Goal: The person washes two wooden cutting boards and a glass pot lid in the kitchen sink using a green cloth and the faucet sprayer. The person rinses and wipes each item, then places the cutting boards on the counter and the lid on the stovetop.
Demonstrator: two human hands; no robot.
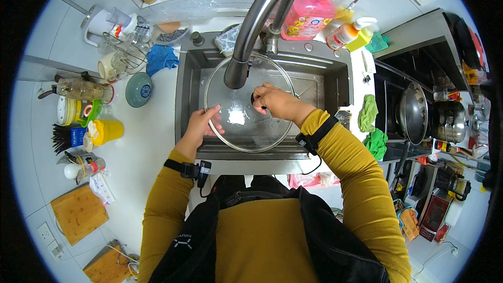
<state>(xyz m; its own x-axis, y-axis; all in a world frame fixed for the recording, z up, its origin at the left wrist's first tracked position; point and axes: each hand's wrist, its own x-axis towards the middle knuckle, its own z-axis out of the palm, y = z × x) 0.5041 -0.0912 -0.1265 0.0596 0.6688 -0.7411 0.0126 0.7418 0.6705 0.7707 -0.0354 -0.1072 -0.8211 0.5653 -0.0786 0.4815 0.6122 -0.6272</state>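
Observation:
A round glass pot lid point(247, 133) with a metal rim is held over the sink point(334, 82). My right hand point(277, 101) grips the dark knob point(253, 99) at the lid's middle. Around the lid's left rim, my left hand point(203, 125) has its thumb on top, with fingers showing through the glass. The pull-down faucet point(251, 35) arches above the lid, its spout head over the glass. Whether water is flowing cannot be made out. Much of the sink floor is seen only through the lid.
Left of the sink are a green bowl point(139, 90), a blue cloth point(162, 59) and a yellow container point(106, 131). Behind it stand a pink detergent bottle point(306, 17) and a pump bottle point(346, 34). Green cloths point(368, 114) lie on the right, beside a stove with a wok point(413, 114).

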